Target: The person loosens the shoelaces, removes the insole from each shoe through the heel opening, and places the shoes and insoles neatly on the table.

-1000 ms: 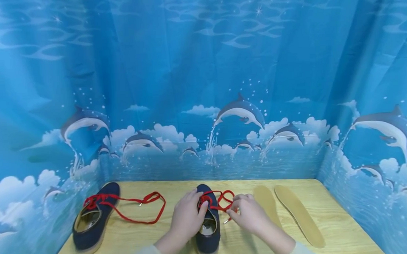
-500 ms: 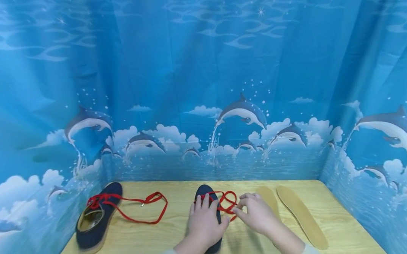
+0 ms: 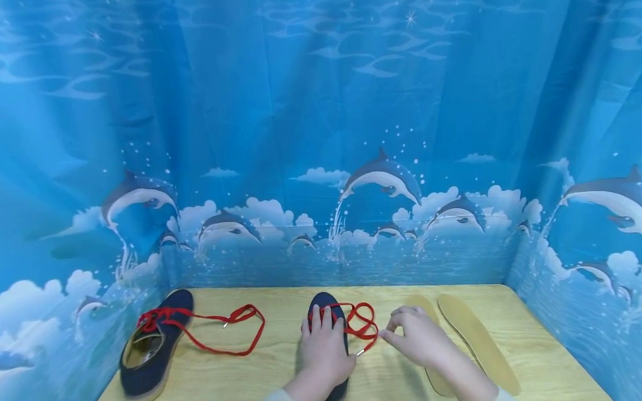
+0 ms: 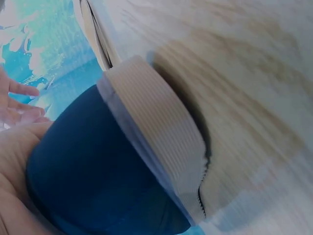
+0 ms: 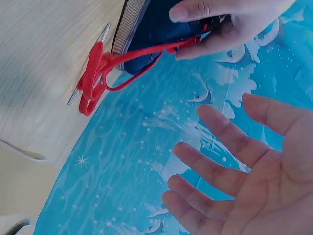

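A navy shoe with a red shoelace stands mid-table, its toe pointing away. My left hand rests on top of it, fingers extended over the laced part and hiding the shoe's opening. The left wrist view shows the shoe's heel and ribbed pale sole close up. To the right, my right hand hovers above the table near the lace's metal tip. In the right wrist view, that right hand has loosely spread fingers holding nothing, while the lace lies bunched beside the shoe.
Another navy shoe stands at the left, its red lace looped across the wooden table. Two tan insoles lie at the right, the outer insole and the inner insole, partly behind my right arm. A dolphin-print curtain surrounds the table.
My left hand has moved from the shoe's left side to rest over its top. The right hand has drawn back to the right, away from the red lace, its fingers loosening.
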The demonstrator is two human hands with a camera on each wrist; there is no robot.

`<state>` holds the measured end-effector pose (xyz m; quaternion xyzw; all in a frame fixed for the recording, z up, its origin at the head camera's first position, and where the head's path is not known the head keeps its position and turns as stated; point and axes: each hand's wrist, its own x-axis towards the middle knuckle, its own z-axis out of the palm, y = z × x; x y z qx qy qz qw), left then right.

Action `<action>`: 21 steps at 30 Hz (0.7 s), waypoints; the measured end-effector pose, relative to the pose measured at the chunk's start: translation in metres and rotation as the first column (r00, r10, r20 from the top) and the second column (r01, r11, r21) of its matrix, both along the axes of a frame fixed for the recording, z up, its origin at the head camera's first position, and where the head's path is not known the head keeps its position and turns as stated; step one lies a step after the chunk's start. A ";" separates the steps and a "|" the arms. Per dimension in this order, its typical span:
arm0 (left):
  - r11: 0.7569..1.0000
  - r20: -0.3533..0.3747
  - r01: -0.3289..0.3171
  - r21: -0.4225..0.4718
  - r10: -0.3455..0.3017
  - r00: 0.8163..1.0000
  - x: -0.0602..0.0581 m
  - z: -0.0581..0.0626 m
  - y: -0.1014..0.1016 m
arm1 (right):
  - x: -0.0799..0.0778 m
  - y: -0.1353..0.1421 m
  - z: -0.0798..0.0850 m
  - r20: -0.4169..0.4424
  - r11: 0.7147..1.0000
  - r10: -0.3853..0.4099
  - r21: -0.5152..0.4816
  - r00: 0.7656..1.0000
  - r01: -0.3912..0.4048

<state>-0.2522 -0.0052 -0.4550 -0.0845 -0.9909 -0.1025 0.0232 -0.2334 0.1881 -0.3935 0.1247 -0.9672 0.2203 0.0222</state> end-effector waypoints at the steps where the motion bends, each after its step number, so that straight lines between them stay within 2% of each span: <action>1: 1.000 0.007 0.002 -0.012 -0.002 1.000 -0.001 0.001 -0.001 | 0.000 0.002 0.001 0.004 1.000 -0.001 0.000 1.000 0.001; 7: 0.999 0.025 0.005 -0.042 -0.004 1.000 -0.003 0.002 -0.013 | -0.002 0.011 0.003 0.012 1.000 -0.004 0.000 1.000 0.004; 13: 0.999 -0.004 -0.002 -0.052 0.002 1.000 -0.004 0.001 -0.031 | -0.002 0.018 0.004 0.026 1.000 -0.023 -0.006 0.999 0.023; 21: 0.999 -0.008 0.001 -0.041 -0.001 1.000 -0.005 0.002 -0.056 | -0.001 0.025 0.005 0.049 0.999 -0.031 -0.039 0.998 0.033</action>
